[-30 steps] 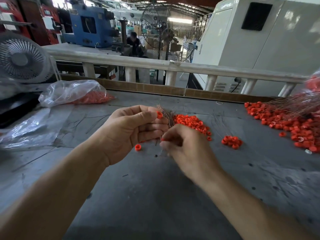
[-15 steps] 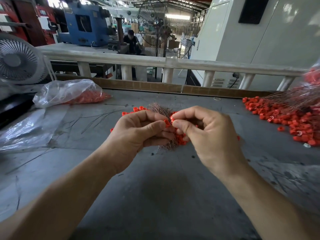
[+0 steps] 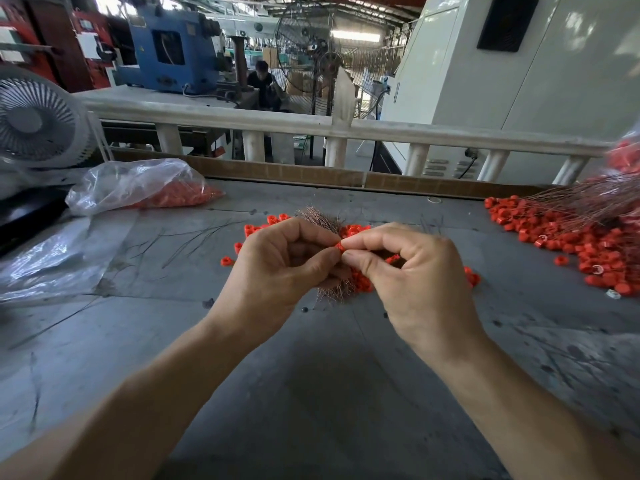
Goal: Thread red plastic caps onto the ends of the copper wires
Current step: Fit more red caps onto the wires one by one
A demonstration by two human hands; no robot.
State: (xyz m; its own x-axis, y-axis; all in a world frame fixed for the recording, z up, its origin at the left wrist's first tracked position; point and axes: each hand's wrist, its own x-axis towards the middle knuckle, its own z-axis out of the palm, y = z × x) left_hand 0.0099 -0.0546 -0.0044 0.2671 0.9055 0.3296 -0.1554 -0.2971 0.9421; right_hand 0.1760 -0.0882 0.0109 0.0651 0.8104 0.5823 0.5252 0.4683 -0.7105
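Note:
My left hand (image 3: 280,268) grips a bundle of thin copper wires (image 3: 317,216); the wire ends fan out above the fist and below it. My right hand (image 3: 412,271) pinches one small red cap (image 3: 340,246) between thumb and forefinger, right against the left hand's fingertips. Whether the cap sits on a wire is hidden by the fingers. A loose pile of red caps (image 3: 356,231) lies on the grey table (image 3: 311,393) just behind and under both hands.
At the right lies a big heap of red caps with long copper wires (image 3: 575,233). A clear bag of red caps (image 3: 138,187) and flat plastic sheeting (image 3: 52,261) lie at the left. A fan (image 3: 34,119) stands far left, a railing (image 3: 381,129) behind the table.
A second ago my right hand was low by the table; it rose to meet the left hand with a cap. Since half a second ago the hands have barely shifted.

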